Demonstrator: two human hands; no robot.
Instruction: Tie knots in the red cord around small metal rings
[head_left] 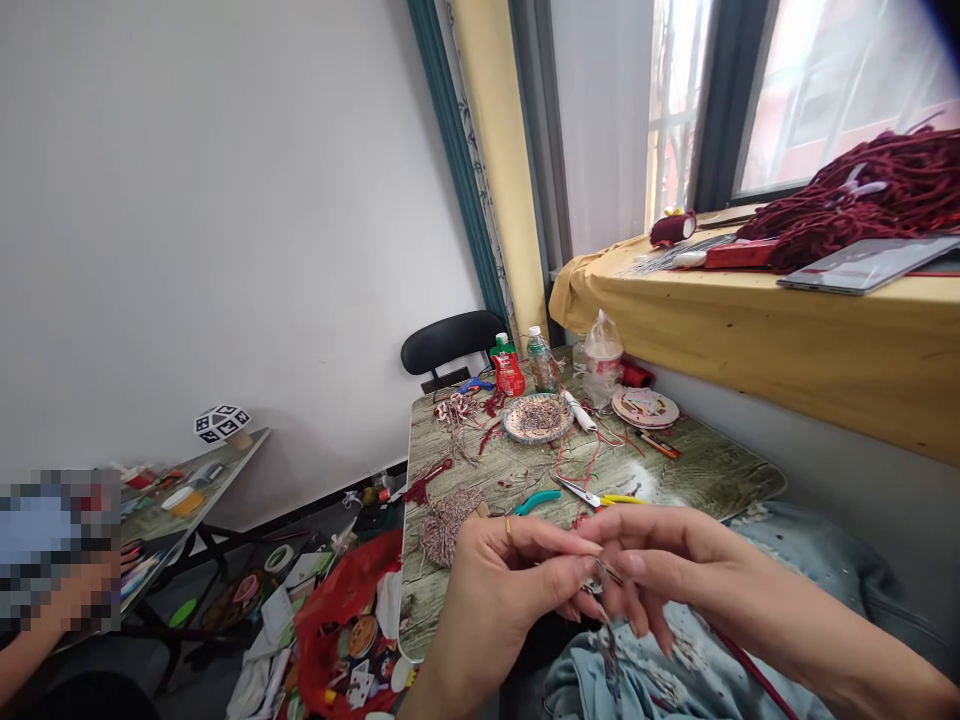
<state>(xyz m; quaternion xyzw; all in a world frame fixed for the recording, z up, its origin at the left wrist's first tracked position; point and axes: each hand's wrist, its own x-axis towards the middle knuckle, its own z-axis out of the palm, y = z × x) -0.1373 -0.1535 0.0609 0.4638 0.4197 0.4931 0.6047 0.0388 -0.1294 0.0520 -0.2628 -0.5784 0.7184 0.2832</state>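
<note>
My left hand [510,580] pinches a small silvery ring [598,577] between thumb and fingers, low over the near edge of the table. From the other side, my right hand [690,565] is closed at the ring's edge, fingertips almost touching those of the left. A thin greyish strand [611,655] hangs beneath the fingers; whether it joins the ring I cannot tell. Just beyond my hands lie scissors with yellow handles [600,498] and a teal-handled tool [536,501], its tip partly hidden. Left of them rests a bundle of speckled cord [452,528].
On the wood-patterned table [675,480] stand a round tray of beads [510,430], a red pouch [508,368] and a bottle [538,360]. Dark red cord [847,210] is heaped on the yellow-covered ledge [675,315]. A red bag [315,620] sits on the floor; another person's arm [45,620] shows at left.
</note>
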